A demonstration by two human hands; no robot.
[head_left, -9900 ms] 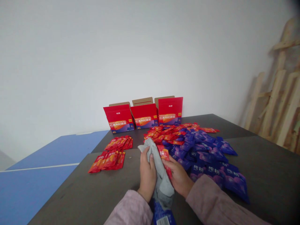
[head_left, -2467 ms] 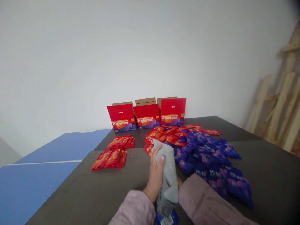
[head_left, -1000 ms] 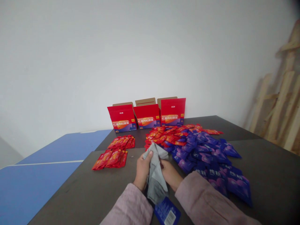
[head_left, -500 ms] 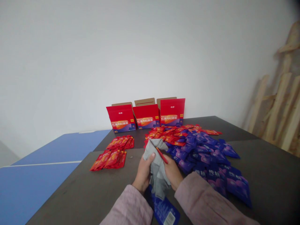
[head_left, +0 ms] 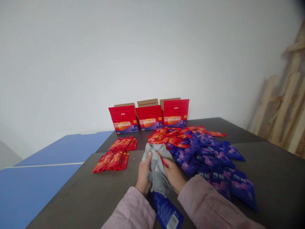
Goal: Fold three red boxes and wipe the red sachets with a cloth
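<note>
Three open red cartons (head_left: 149, 118) against the wall (head_left: 95, 63)

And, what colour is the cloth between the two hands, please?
The cloth is plain grey, and it shows best in the head view.

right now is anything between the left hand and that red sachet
Yes, the grey cloth bunched in the left hand lies between that hand and the red sachet, which sits at the right hand.
</note>
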